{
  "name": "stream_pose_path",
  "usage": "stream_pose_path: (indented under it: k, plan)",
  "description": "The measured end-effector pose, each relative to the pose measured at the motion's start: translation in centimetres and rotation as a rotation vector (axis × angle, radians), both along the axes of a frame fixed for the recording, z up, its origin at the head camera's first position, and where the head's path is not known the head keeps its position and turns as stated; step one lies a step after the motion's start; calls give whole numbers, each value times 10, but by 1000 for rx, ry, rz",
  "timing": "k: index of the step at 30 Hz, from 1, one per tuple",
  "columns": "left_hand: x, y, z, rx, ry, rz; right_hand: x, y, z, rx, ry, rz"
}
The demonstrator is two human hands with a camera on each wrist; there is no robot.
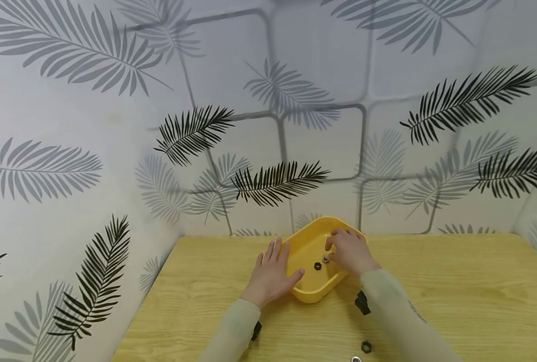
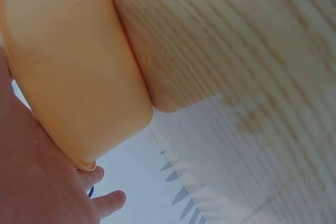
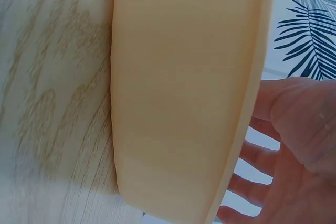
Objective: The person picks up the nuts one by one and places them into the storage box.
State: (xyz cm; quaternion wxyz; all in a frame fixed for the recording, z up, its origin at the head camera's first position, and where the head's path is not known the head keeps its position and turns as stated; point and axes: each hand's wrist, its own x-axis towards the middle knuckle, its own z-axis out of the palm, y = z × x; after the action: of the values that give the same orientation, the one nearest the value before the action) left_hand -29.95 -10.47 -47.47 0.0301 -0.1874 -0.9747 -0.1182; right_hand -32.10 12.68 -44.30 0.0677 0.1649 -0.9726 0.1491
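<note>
A yellow plastic bin (image 1: 308, 296) stands on the table. Inside it lie a dark hex nut (image 1: 317, 266) and a small silver nut (image 1: 325, 259). My left hand (image 1: 270, 274) rests on the bin's left rim, fingers straight and thumb reaching over the inside. Over the right rim comes my right hand (image 1: 350, 251), its fingers bent down into the bin beside the silver nut. A gap shows between its thumb and forefinger, with nothing seen between them. In both wrist views the bin's outer wall (image 2: 79, 72) hides the nuts.
On the wood-grain table (image 1: 453, 281), near the front, lie another dark nut (image 1: 366, 346) and a silver ring-shaped piece (image 1: 356, 359), cut by the frame edge. A leaf-patterned wall (image 1: 318, 146) rises right behind the bin.
</note>
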Motion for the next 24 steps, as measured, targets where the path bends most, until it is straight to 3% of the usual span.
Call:
stream_pose_path:
  k: [8,14,24]
  plan:
    - [-1,-3,-5,5,-11,3,6,9,-1,-76,62,14]
    - [-4,-2,-2,9,-1,-7,12,24,6,-138,111,8]
    - [-1,-3,-2,10,-24,-10,28,42,10,-158,147,-4]
